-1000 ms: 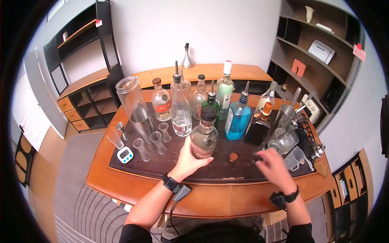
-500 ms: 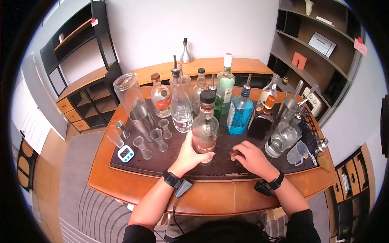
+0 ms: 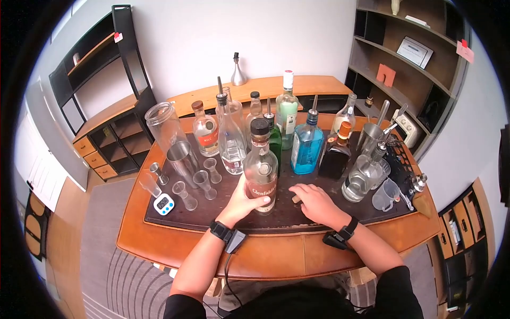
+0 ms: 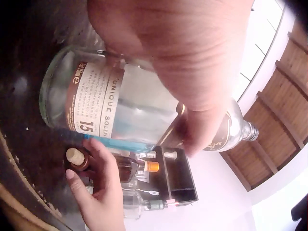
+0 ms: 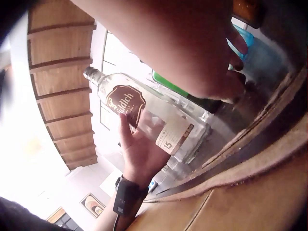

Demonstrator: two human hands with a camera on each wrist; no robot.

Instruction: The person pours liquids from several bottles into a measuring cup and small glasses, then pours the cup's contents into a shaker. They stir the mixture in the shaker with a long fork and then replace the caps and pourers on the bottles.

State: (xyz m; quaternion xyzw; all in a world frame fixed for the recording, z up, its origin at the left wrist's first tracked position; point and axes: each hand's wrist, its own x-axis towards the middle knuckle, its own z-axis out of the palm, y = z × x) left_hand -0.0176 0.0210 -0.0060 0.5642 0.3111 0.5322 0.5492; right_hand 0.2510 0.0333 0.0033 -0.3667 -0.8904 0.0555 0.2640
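My left hand (image 3: 237,204) grips a clear whisky bottle (image 3: 262,169) around its label, thumb across the front; the bottle stands upright, front and centre on the dark mat. Its label, marked 15, shows in the left wrist view, where the neck (image 4: 250,131) reaches right. To the right of the bottle, my right hand (image 3: 321,206) pinches a cork stopper (image 4: 75,156) between thumb and fingers, low over the mat. The stopper has a brown top, and its pale cork end faces the left wrist camera. In the right wrist view the fingers mostly hide it.
Behind the whisky bottle stand several bottles, among them a blue bottle (image 3: 306,149) and a dark bottle with an orange cap (image 3: 336,157). Small glass jiggers (image 3: 205,185), a steel shaker tin (image 3: 181,161) and a timer (image 3: 163,204) are at left. At right are a mixing glass (image 3: 357,182) and a plastic jug (image 3: 386,195).
My right hand has moved left from beside the glassware to the stopper, which stood on the mat and is now tilted between its fingers. The left hand keeps its grip on the bottle.
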